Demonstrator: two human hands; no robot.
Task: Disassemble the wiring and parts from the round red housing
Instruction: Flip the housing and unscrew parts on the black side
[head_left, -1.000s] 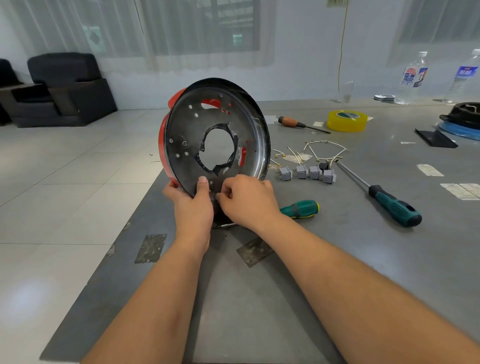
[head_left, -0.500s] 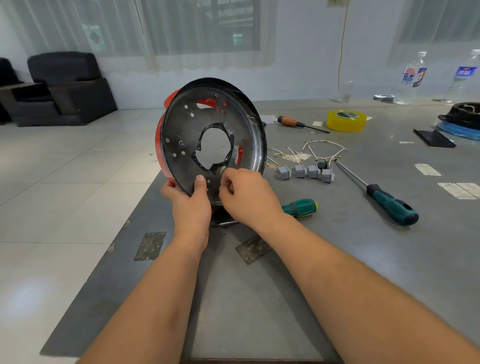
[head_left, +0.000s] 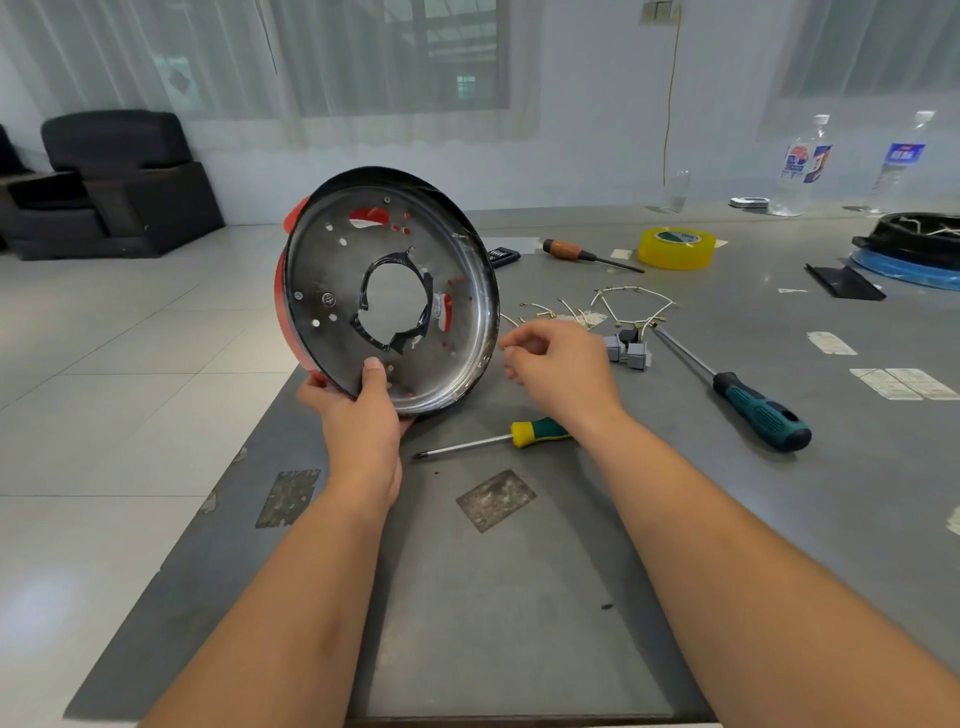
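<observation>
The round red housing stands on edge above the table's left part, its bare metal inner face with a large centre hole turned toward me. My left hand grips its lower rim, thumb on the metal face. My right hand hovers just right of the housing, apart from it, fingers curled and fingertips pinched on something too small to identify. Removed white wires and small grey connector blocks lie on the table behind my right hand.
A yellow-and-green screwdriver lies under my right wrist, a long teal one to the right, a wooden-handled one at the back. Yellow tape roll, two bottles and a black-and-blue unit stand further back. The table's left edge runs below the housing.
My right hand has left the housing's lower rim and moved right, fingertips pinched. The left hand alone now holds the housing, which has lifted and tilted slightly.
</observation>
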